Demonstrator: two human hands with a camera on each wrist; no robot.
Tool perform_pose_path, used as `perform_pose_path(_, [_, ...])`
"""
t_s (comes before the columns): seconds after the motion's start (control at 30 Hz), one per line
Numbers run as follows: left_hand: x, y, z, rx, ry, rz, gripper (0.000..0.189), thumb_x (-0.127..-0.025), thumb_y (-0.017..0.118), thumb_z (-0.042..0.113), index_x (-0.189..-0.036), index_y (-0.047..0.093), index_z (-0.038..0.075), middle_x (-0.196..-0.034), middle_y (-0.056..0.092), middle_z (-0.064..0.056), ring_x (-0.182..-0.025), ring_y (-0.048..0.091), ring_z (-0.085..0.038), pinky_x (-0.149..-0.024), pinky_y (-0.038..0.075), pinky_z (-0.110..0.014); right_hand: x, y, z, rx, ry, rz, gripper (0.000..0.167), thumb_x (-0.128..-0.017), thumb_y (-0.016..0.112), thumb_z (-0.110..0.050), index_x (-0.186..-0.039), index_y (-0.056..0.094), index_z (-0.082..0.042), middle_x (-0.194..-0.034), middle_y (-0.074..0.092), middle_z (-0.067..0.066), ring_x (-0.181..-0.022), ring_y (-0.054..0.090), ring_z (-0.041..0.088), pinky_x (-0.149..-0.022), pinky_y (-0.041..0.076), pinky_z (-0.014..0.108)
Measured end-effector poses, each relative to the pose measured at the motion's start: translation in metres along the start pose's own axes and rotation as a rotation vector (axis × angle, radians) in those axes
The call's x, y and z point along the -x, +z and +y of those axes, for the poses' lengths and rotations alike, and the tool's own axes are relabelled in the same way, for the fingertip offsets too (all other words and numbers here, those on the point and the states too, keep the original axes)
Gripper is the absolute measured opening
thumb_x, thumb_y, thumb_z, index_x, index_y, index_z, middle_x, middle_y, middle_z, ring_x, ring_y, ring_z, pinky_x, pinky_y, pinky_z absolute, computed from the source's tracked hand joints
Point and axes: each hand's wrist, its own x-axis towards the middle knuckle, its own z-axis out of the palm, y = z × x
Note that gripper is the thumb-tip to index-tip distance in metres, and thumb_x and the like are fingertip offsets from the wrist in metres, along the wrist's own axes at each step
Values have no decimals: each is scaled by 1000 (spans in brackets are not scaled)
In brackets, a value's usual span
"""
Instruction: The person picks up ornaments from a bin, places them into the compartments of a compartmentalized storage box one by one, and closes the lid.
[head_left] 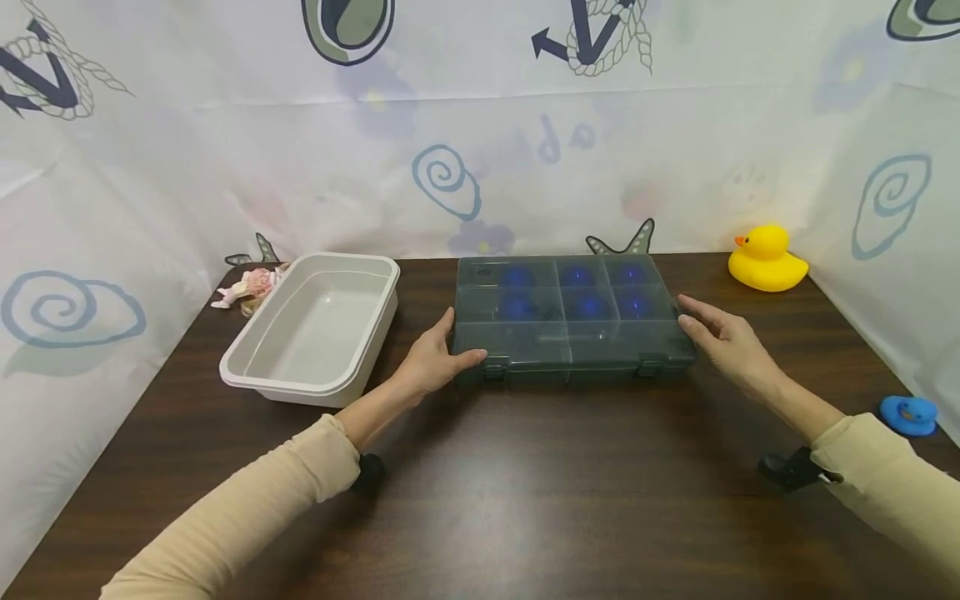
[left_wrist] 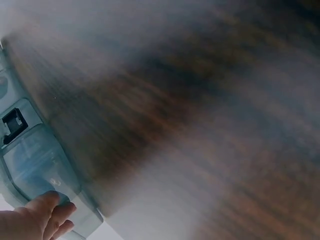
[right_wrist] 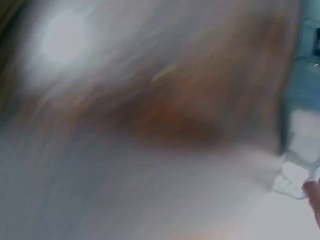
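Note:
A grey see-through compartment box (head_left: 517, 337) with a closed lid lies across the dark table, its latches along the front. Several blue things (head_left: 517, 307) show dimly through the lid in the back compartments. My left hand (head_left: 433, 358) holds the box's front left corner, thumb at the front edge and fingers along the left side. In the left wrist view, those fingers (left_wrist: 47, 212) bend against the box's end. At the right side my right hand (head_left: 727, 346) touches the box with fairly straight fingers. One fingertip (right_wrist: 312, 189) shows by the corner in the right wrist view.
A pale grey tub (head_left: 322, 325) stands left of the box, with a small pink and white doll-like figure (head_left: 258, 283) behind its left rim. A yellow rubber duck (head_left: 767, 258) sits at the back right, a blue duck (head_left: 907, 415) near the right edge. Printed cloth walls (head_left: 510, 175) border the table.

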Motion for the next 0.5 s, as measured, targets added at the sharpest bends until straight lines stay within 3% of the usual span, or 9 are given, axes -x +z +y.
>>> perform_pose_path(0.13, [0, -1, -1, -10, 0, 8, 92, -89, 66, 27, -151, 1, 6, -158, 3, -10, -145, 9, -27, -113, 22, -47, 2, 19, -29, -123, -198, 207, 33, -98, 48, -8, -125, 52, 11, -115, 66, 6, -99, 62, 0, -80, 47, 9])
perform_pose_path(0.17, [0, -1, -2, -12, 2, 11, 92, -89, 66, 27, -151, 1, 5, -158, 4, -10, -145, 9, -27, -113, 22, -47, 3, 27, -39, -183, -237, 206, 30, -97, 48, -5, -120, 54, 13, -109, 68, 5, -93, 63, -3, -78, 50, 12])
perform_pose_path(0.23, [0, -2, -2, -12, 8, 17, 92, -89, 66, 27, -151, 1, 5, -158, 4, -10, -145, 9, -27, -113, 22, -47, 6, 47, -57, -317, -267, 118, 27, -97, 48, -2, -116, 55, 16, -106, 69, 10, -90, 67, 5, -78, 53, 19])
perform_pose_path(0.3, [0, -1, -2, -8, 10, 18, 92, -89, 66, 28, -151, 1, 5, -158, 4, -10, -145, 8, -27, -113, 22, -47, 11, 71, -72, -445, -194, -33, 29, -97, 48, -5, -118, 54, 15, -110, 66, 20, -92, 67, 9, -80, 54, 24])
perform_pose_path(0.4, [-1, 0, -1, -5, 7, 19, 92, -89, 66, 28, -151, 2, 5, -158, 5, -11, -145, 9, -27, -114, 22, -46, 19, 107, -86, -617, 12, -238, 36, -98, 48, -9, -126, 49, 13, -120, 56, 32, -100, 66, 14, -86, 52, 28])
perform_pose_path(0.5, [-1, 2, -1, -4, 1, 20, 92, -89, 66, 28, -151, 2, 6, -158, 6, -11, -145, 10, -26, -114, 22, -45, 25, 138, -92, -723, 201, -343, 41, -99, 47, -9, -134, 42, 12, -128, 51, 32, -110, 62, 21, -92, 49, 29])
